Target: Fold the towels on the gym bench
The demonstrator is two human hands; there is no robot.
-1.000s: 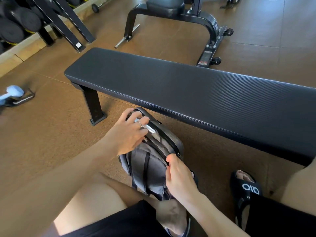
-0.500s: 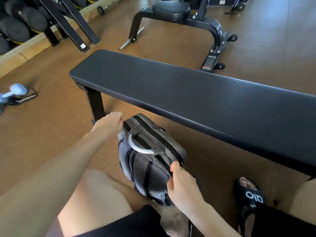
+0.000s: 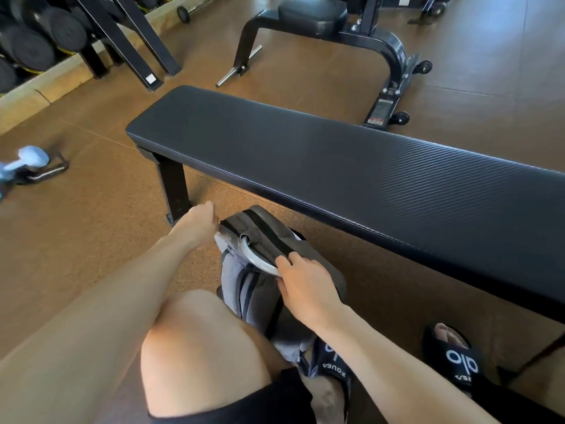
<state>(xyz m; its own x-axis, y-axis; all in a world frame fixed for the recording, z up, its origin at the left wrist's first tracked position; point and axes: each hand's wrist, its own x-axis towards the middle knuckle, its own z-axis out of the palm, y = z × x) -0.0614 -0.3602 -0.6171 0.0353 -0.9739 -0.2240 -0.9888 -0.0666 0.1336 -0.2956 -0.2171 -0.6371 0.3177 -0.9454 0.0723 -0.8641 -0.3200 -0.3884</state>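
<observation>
Gym bench [image 3: 351,166] stands bare-topped on brown floor [image 3: 91,234].

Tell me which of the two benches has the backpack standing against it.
The long flat bench nearest the person; the grey backpack stands on the floor at its near edge. The other bench, small-padded with wheels, sits farther back.

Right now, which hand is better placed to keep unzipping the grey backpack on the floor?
Left, probably. The left hand sits at the top corner of the grey backpack, where its dark zipper track runs. The right hand lies on top beside the silver handle, steadying it.
</observation>
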